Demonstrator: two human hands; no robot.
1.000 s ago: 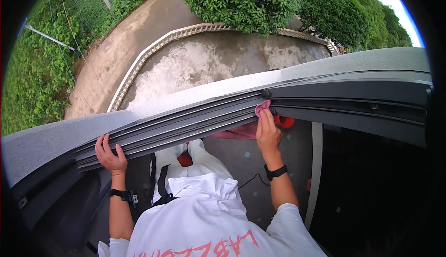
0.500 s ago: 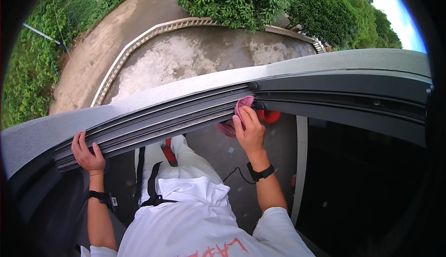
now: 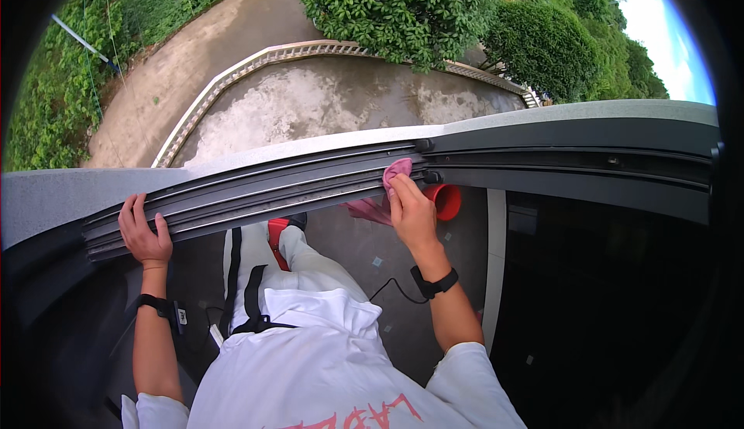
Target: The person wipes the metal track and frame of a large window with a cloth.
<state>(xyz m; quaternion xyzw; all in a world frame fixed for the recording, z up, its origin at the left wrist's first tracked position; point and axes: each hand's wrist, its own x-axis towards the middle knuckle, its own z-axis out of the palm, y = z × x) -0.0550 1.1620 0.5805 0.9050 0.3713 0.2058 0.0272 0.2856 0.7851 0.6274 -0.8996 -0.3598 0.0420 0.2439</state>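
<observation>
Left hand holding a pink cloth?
No, the right hand holds the pink cloth, while the left hand rests on the dark grooved track.

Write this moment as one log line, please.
left hand: on grooved track | right hand: holds pink cloth against track | nearby: red container

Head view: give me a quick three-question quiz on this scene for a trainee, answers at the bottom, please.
1. Which hand holds the pink cloth?
2. True or false: both of the person's wrists are bare.
3. Where is the left hand?
A) on the white shirt
B) on the dark grooved track
C) on the red container

Key:
1. The right hand.
2. False; each wears a black band, as on the right wrist.
3. B
</observation>
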